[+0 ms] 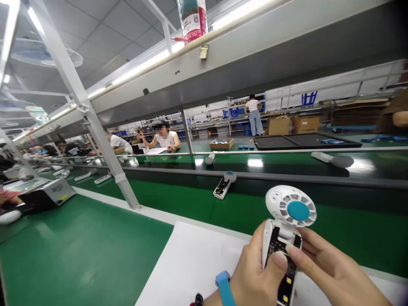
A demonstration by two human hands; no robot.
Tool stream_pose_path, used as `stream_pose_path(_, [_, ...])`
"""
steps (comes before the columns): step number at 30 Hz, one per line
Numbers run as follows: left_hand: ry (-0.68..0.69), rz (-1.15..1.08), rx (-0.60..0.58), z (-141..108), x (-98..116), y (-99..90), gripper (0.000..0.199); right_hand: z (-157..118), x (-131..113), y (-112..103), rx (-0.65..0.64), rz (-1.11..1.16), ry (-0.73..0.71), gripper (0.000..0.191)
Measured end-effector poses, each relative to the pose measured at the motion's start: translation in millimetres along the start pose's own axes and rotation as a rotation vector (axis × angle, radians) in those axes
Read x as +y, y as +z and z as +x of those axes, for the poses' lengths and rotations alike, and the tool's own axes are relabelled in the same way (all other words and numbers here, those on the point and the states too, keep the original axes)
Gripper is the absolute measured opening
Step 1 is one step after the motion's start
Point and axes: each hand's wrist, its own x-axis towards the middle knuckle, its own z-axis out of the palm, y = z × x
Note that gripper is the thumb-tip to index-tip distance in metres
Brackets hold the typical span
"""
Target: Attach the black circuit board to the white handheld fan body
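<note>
Between my hands is a white fan-like handheld device (pixel 282 238). Its round vented head has a teal disc, and the handle lies uncovered over a black circuit board with yellowish square parts. My left hand (pixel 255 274) is wrapped round the left side of the handle, thumb pressing on the board. From the right, my right hand (pixel 331 263) grips it, thumb on the upper board and fingers partly hidden behind. A blue band (pixel 225 287) circles my left wrist. Below the device, a white sheet (pixel 188 259) covers part of the bench.
Another such device with its board showing (pixel 223 187) lies on the green conveyor belt (pixel 191 195). Beyond it sits a grey-headed one (pixel 333 160). A slanted white post (pixel 105 136) stands left, under a long overhead shelf (pixel 223 68). A person (pixel 164 138) sits across the line.
</note>
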Motion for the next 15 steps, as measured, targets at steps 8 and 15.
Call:
stream_pose_path(8, [-0.280, -0.076, -0.084, 4.4, -10.4, -6.5, 0.085, 7.7, -13.0, -3.8, 0.159, 0.045, 0.105, 0.078])
stream_pose_path(15, [-0.455, -0.220, -0.033, 11.3, -16.3, -0.4, 0.062, 11.5, -6.1, -14.8, 0.137, 0.050, 0.062, 0.068])
